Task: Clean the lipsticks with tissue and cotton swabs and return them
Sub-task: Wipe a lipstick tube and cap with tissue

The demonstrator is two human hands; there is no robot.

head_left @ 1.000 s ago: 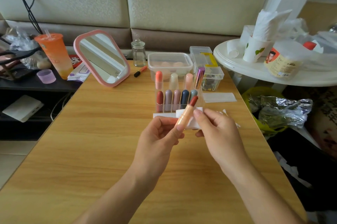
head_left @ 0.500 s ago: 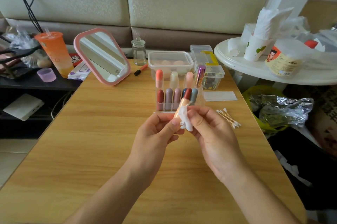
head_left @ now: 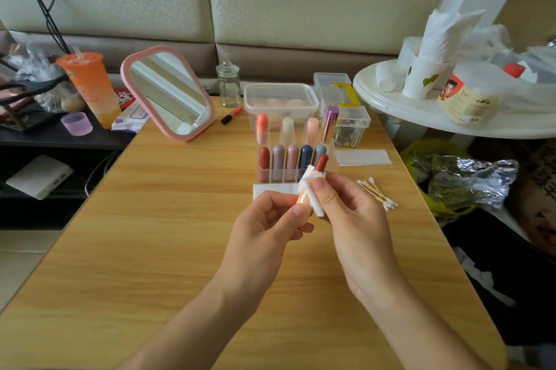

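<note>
The wide wooden bench (head_left: 150,249) carried the lot, and the pink mirror (head_left: 168,93) leaned back near its far-left corner, well out of the working space. The clear rack (head_left: 288,171) stood toward the far edge, right of the middle, with capped lipsticks upright in two rows so that each could lift straight out; which slot was free I could not tell. The left hand (head_left: 261,228) pinched the base of the peach tube between thumb and fingers, a steadying grip by the look of it. The right hand (head_left: 355,219) pinched a crumpled tissue (head_left: 308,178) round the tube just below the bullet, likely where smears gather. The uncapped lipstick (head_left: 321,163) was held up off the bench in front of the rack, tilted toward it, its red-brown tip clear of the tissue. The cotton swabs (head_left: 377,192) lay loose near the right edge, just beside the right hand, handy for the finer work.
</note>
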